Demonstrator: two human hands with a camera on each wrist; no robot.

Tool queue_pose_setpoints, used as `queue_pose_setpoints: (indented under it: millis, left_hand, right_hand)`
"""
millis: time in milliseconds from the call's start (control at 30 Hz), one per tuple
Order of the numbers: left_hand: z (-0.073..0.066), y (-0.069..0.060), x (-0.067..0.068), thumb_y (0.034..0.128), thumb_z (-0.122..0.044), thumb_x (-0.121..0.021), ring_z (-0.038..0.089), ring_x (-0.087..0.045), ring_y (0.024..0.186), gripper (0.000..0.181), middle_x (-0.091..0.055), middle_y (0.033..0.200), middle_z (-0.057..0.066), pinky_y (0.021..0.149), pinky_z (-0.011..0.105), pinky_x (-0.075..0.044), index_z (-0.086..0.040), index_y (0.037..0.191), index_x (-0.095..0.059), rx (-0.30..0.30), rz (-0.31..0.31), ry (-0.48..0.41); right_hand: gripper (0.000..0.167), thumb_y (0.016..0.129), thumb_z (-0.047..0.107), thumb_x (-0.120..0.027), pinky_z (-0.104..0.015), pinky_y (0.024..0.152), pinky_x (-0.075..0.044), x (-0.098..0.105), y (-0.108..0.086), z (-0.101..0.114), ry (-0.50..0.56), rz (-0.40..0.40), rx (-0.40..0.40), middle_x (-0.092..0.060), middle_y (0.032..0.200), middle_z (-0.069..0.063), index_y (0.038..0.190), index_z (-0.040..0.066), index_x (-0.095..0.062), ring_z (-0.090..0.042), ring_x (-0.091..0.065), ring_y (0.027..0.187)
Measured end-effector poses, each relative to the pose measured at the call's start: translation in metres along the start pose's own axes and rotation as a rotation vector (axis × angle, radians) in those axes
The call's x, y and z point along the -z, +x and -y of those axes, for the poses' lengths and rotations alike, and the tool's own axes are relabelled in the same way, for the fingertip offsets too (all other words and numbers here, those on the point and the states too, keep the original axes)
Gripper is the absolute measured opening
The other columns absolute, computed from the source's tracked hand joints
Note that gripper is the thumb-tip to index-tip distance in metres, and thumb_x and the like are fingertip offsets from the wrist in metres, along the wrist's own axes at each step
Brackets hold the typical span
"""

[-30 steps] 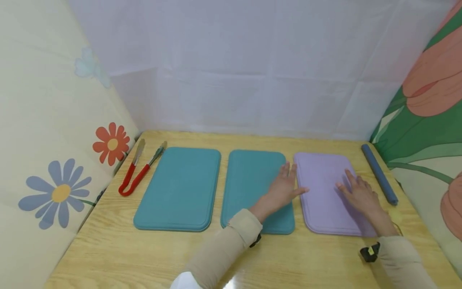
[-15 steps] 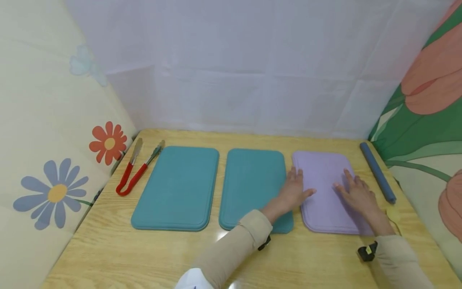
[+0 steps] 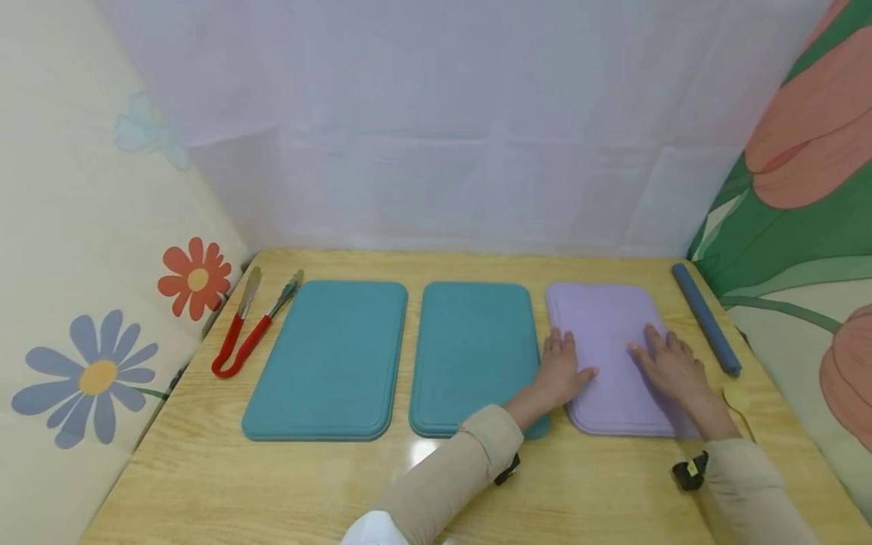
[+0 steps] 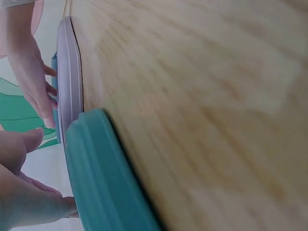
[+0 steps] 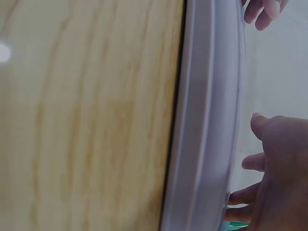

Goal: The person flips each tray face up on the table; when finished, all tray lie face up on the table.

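Lilac board (image 3: 613,378), rectangular with rounded corners, lies flat towards the right of a wood-grain table (image 3: 272,484). Nearest the viewer, two beige sleeves, the left sleeve (image 3: 443,481) and the right sleeve (image 3: 752,488), reach forward, each with a small black device at the wrist. Beyond the cuffs are two bare hands. The left hand (image 3: 559,376) is at the board's left edge, its thumb apart from the fingers and pointing in over the lilac surface. The right hand (image 3: 674,372) is over the board's right side, palm down, fingers spread. Neither hand grips anything; whether the fingertips touch the board, I cannot tell.

To the right of the lilac board lies a yellow spoon (image 3: 736,397), with a blue rod (image 3: 706,322) farther back. To the left, side by side, lie a middle teal board (image 3: 473,348), partly behind the left forearm, and a left teal board (image 3: 327,359). Beside that, red-handled tongs (image 3: 254,341) lie spread apart, metal tips pointing away. Farthest off hangs a creased pale cloth (image 3: 436,174), between flower-patterned side panels.
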State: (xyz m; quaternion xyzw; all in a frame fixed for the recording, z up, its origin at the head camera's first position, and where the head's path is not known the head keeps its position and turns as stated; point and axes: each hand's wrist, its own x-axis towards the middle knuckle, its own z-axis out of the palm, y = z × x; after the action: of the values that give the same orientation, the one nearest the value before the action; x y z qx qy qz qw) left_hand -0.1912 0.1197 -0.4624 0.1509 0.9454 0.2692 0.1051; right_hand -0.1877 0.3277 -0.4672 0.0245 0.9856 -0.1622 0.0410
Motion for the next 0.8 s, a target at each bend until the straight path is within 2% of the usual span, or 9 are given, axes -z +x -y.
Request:
queue_pose_setpoints:
  millis: [233,567,800]
  left_hand:
    - [0.0007,0.0044,-0.0020,0.0919,-0.037,-0.065,0.031,-0.020,0.144,0.077,-0.023,0.154,0.025,0.116,0.031,-0.020,0.005,0.147,-0.031,0.017,0.017,0.016]
    - [-0.0005,0.0064,-0.0010,0.0883,-0.031,-0.071,0.026,-0.018,0.145,0.080,-0.019,0.156,0.022,0.115,0.026,-0.019,0.006,0.146,-0.031,0.053,0.051,-0.009]
    - [0.0004,0.0063,-0.0011,0.0874,-0.029,-0.072,0.025,-0.020,0.144,0.080,-0.019,0.156,0.022,0.113,0.023,-0.023,0.007,0.146,-0.031,0.043,0.052,-0.003]
  right_hand:
    - [0.078,0.102,0.054,-0.023,-0.076,0.091,-0.028,-0.0022,0.0031,-0.0011,0.012,0.001,-0.021,-0.023,0.135,-0.049,0.145,-0.010,-0.024,-0.066,-0.026,0.120]
    - [0.081,0.100,0.057,-0.021,-0.077,0.092,-0.026,0.0018,0.0073,0.0026,0.064,0.024,-0.103,-0.026,0.135,-0.047,0.143,-0.011,-0.027,-0.066,-0.025,0.121]
    - [0.080,0.100,0.056,-0.023,-0.075,0.090,-0.031,0.0046,0.0092,-0.0014,0.098,-0.020,-0.099,-0.035,0.136,-0.042,0.140,-0.012,-0.035,-0.064,-0.031,0.119]
